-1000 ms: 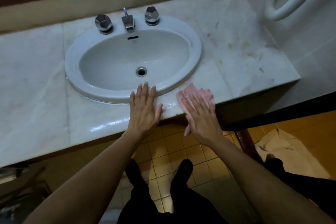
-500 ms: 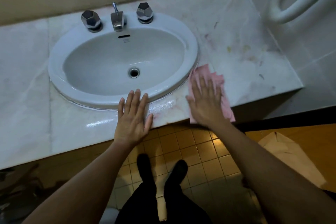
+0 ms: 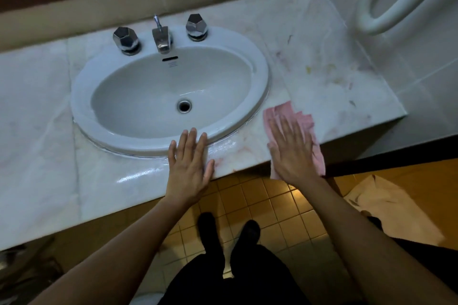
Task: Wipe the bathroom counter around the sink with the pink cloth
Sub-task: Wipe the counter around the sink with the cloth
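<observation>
Pink cloth [image 3: 301, 120]: spread on the marble surface [image 3: 334, 86] just right of the sink [image 3: 260, 82], its near edge overhanging the front. Right hand [image 3: 292, 151]: flat, fingers spread, pressed on cloth. Left hand [image 3: 189, 163]: flat, fingers together, fingertips touching sink rim. Stains at the surface's right end.
</observation>
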`<state>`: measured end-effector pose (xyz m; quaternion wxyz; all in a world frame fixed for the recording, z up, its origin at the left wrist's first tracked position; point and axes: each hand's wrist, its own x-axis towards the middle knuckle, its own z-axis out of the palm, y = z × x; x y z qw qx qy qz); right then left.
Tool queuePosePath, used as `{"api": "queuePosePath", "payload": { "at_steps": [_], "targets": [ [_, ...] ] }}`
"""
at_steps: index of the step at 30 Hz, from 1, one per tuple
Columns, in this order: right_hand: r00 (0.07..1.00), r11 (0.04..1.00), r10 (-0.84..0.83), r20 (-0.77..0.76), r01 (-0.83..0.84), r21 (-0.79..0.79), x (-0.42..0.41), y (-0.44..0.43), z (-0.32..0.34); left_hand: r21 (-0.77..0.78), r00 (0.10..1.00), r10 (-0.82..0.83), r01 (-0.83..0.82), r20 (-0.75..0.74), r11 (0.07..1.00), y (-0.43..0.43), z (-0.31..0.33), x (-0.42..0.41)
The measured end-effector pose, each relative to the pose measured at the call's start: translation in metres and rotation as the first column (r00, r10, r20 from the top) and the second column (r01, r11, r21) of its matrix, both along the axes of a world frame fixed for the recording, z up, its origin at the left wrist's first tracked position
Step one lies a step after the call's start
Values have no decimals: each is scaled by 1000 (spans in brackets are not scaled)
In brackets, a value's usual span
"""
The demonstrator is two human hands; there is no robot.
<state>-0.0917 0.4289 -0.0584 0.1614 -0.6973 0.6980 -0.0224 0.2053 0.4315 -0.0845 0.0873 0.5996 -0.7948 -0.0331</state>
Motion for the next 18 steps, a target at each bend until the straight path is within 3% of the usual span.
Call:
{"api": "queuePosePath", "payload": {
  "at_steps": [3, 7, 11, 13, 15, 18],
  "targets": [
    [999, 999, -5, -35, 7, 35, -52, 12, -1, -2, 999, 10, -10, -47, 1000, -7, 7, -15],
    [947, 942, -306, -96, 316, 117, -146, -21, 9, 1, 980, -149, 151, -133, 989, -25, 24, -81],
    [909, 894, -404, -106, 416, 166, -172, -76, 9, 45, 946, -257, 270, -196, 962, -53, 31, -162],
    [941, 935, -326, -95, 336, 115, -152, -85, 4, 109, 951, -246, 269, -187, 957, -69, 25, -194],
    [991, 991, -111, -78, 116, 63, -136, -69, 2, 144, 962, -207, 233, -178, 962, -81, 16, -212],
    [996, 996, 79, -44, -77, 45, -167, -49, 3, 88, 970, -177, 193, -166, 977, -83, 2, -216]
  ]
}}
